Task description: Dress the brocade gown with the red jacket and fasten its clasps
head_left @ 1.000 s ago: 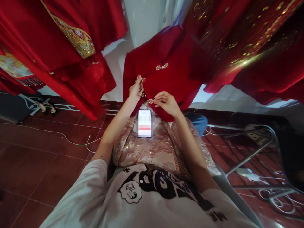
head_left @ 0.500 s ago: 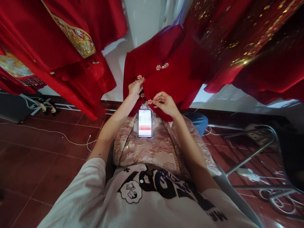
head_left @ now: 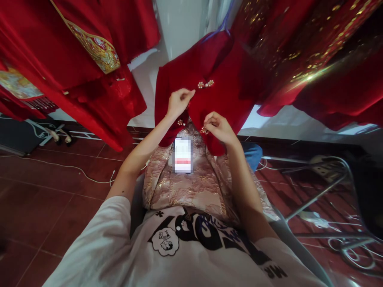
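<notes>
A red jacket [head_left: 230, 79] hangs before me on a blue hanger [head_left: 222, 27], its front parted toward the bottom. The upper flower-shaped bead clasp [head_left: 206, 84] joins both front edges. My left hand [head_left: 179, 102] is closed in a pinch at the front edge on the left, fingertips below that clasp and partly covering the cloth. A lower flower clasp [head_left: 181, 122] shows beneath it. On the other edge, my right hand [head_left: 220, 128] pinches the cloth beside another flower clasp [head_left: 204, 130]. A lit phone [head_left: 182, 155] lies on shiny pink patterned fabric [head_left: 191, 191] over my lap.
Red embroidered garments [head_left: 80, 48] hang at left, and sequined red ones [head_left: 308, 67] at right. A metal-framed chair or stand [head_left: 317, 195] is on the right. Shoes [head_left: 61, 136] and a white cable [head_left: 80, 169] lie on the tiled floor.
My left hand has moved right and up, toward the upper clasp. My right hand has shifted right, drawing the right front edge and its lower clasp along, so the gap at the bottom is wider.
</notes>
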Tool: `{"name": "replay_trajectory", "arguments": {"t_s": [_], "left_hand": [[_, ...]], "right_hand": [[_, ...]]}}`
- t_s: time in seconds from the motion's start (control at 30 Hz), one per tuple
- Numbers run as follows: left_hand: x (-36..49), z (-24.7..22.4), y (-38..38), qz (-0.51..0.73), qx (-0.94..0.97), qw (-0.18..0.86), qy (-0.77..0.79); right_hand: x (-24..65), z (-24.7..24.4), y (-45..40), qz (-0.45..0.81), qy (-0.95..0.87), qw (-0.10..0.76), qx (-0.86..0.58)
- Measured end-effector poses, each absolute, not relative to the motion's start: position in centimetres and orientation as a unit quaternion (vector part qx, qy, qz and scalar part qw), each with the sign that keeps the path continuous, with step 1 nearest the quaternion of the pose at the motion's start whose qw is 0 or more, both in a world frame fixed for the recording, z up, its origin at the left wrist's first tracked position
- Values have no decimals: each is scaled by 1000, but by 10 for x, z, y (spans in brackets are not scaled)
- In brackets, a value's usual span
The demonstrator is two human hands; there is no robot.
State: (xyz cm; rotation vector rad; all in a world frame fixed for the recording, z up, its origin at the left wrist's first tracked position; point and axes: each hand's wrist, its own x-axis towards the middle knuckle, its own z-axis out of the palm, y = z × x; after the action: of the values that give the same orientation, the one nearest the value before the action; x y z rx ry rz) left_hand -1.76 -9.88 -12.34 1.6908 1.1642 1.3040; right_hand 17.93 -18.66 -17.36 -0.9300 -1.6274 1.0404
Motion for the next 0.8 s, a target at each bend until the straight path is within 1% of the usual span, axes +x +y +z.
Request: {"name": "replay_trajectory", "arguments": {"t_s": [0.07, 0.13, 0.23, 0.3, 0.37, 0.5, 0.57, 0.67, 0.8], "left_hand": [[-8, -110, -93, 488, 725, 265, 408], [1, -100, -85, 443, 791, 196, 374], [10, -90, -68, 366, 853, 114, 355], [11, -85, -57, 342, 865, 69, 360], [10, -80, -48, 332, 871, 51, 357], [5, -71, -39, 323, 883, 97, 326], [4, -68, -38, 321, 883, 101, 327], [6, -63, -42, 301, 884, 79, 347], [8, -50, -60, 220, 908, 13, 356]], "right_hand": [[182, -172, -188, 431, -667, 475, -379], [182, -171, -189, 433, -669, 475, -373], [182, -170, -190, 436, -667, 479, -369], [182, -170, -190, 437, -663, 480, -372], [183, -169, -191, 437, -661, 479, -377], [186, -167, -192, 433, -663, 475, -385], [187, -166, -192, 427, -662, 480, -386], [188, -168, -190, 425, -658, 491, -382], [191, -162, -179, 387, -650, 535, -376]]}}
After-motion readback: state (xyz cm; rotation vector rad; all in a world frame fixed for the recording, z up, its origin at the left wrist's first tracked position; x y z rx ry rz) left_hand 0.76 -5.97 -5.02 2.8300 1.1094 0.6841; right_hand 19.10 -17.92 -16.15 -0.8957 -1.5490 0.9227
